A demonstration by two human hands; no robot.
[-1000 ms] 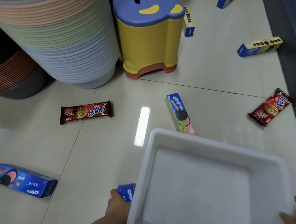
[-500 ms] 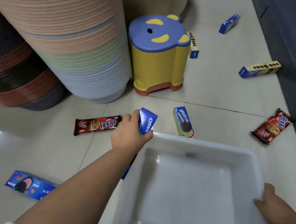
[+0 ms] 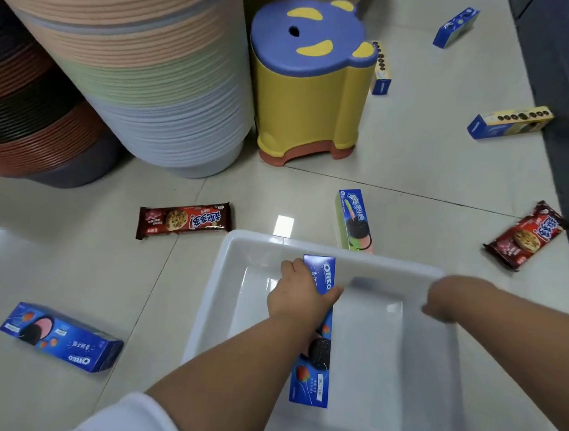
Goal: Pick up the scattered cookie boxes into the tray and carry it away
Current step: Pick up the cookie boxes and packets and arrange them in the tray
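Note:
A white plastic tray (image 3: 237, 255) rests on the tiled floor in front of me. My left hand (image 3: 296, 294) grips a long blue Oreo box (image 3: 314, 367) by its far end, holding it lengthwise inside the tray. My right hand (image 3: 444, 301), blurred, curls over the tray's far right rim. Scattered on the floor are a green Oreo box (image 3: 353, 219) just beyond the tray, a red cookie pack (image 3: 183, 220) to the left, another red pack (image 3: 525, 235) to the right, and a blue Oreo box (image 3: 59, 336) at the near left.
A yellow stool with a blue top (image 3: 310, 93) stands beyond the tray, with a box (image 3: 381, 69) behind it. Tall stacks of coloured basins (image 3: 135, 73) fill the far left. Two more boxes (image 3: 510, 122) (image 3: 456, 26) lie at the far right, by a dark strip.
My left hand has carried the blue Oreo box from beside the tray's left edge over the rim and down into it. My right hand slid from the near right rim toward the far right.

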